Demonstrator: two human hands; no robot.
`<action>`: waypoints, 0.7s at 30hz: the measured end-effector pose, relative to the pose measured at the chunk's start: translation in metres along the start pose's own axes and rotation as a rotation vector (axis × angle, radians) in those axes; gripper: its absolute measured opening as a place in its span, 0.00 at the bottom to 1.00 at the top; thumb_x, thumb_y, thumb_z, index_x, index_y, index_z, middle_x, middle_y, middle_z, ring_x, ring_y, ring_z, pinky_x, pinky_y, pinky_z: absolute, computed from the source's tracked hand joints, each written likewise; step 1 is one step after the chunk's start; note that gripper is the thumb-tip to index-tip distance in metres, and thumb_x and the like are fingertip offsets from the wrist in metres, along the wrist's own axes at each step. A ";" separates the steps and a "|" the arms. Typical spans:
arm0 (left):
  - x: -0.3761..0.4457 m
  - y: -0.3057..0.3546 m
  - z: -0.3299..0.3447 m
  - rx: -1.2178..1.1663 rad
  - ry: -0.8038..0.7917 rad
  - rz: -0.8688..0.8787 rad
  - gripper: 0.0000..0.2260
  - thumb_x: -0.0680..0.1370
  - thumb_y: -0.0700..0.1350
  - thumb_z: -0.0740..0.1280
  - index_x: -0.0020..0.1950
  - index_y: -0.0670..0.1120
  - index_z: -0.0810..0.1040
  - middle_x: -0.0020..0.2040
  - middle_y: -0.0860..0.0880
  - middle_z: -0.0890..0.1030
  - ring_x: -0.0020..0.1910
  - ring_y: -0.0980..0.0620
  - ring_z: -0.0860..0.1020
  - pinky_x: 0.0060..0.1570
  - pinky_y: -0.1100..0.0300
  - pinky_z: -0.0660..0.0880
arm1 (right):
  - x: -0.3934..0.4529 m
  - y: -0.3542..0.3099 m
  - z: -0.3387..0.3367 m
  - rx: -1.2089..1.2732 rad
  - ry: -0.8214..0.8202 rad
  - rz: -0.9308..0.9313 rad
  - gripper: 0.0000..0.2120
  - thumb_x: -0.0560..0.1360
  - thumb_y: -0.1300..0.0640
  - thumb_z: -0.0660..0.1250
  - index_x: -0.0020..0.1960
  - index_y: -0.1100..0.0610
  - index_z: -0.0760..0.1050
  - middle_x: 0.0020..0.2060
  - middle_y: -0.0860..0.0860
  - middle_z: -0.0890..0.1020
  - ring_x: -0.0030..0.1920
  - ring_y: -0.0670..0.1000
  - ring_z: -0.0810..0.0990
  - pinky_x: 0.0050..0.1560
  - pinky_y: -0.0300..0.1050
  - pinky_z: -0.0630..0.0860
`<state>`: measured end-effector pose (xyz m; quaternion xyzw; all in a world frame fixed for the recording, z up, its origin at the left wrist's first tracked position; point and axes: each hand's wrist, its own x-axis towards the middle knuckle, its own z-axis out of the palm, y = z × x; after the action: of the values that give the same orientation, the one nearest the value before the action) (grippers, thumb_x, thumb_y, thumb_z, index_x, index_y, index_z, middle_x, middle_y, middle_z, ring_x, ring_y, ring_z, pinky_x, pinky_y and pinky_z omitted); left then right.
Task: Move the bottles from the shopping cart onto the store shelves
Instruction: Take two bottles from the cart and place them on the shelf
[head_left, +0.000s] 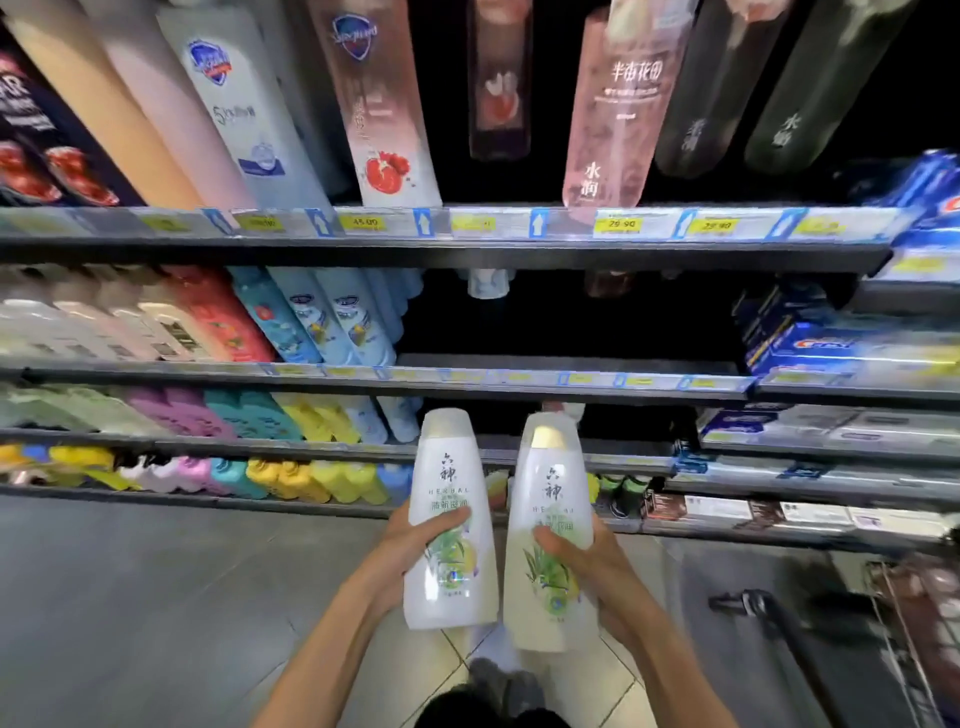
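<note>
You are holding two white bottles upright and side by side at lower centre of the frame, your left hand wrapping around the left bottle and your right hand wrapping around the right bottle, labels facing you. You are probably carrying them caps-up so they can go straight onto a shelf standing. You are facing the dark, bare stretch of the middle shelf at centre frame, while the shopping cart is sitting at the lower right edge.
</note>
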<state>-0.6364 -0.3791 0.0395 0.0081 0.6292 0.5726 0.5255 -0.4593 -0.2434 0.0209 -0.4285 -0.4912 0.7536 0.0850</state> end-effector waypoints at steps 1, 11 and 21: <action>0.012 -0.007 -0.008 -0.001 0.008 -0.007 0.21 0.65 0.42 0.76 0.57 0.43 0.77 0.48 0.39 0.84 0.44 0.40 0.83 0.40 0.50 0.80 | 0.014 0.008 0.002 -0.026 -0.004 0.002 0.21 0.69 0.57 0.75 0.60 0.56 0.74 0.47 0.53 0.86 0.48 0.55 0.85 0.54 0.61 0.78; 0.184 -0.077 -0.068 -0.023 0.030 0.073 0.21 0.66 0.43 0.76 0.57 0.39 0.79 0.48 0.38 0.84 0.42 0.41 0.83 0.39 0.50 0.81 | 0.167 0.100 0.001 -0.077 -0.037 -0.111 0.30 0.61 0.49 0.76 0.61 0.55 0.75 0.49 0.54 0.85 0.49 0.57 0.84 0.53 0.63 0.78; 0.341 -0.090 -0.075 -0.069 -0.062 0.337 0.10 0.72 0.40 0.72 0.53 0.39 0.79 0.42 0.41 0.84 0.35 0.46 0.83 0.35 0.53 0.81 | 0.292 0.149 -0.018 -0.064 -0.069 -0.371 0.30 0.59 0.48 0.77 0.59 0.56 0.77 0.49 0.54 0.85 0.49 0.57 0.84 0.49 0.53 0.80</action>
<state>-0.7857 -0.2544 -0.2645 0.1130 0.5824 0.6733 0.4412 -0.5827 -0.1460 -0.2674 -0.3071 -0.5882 0.7231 0.1917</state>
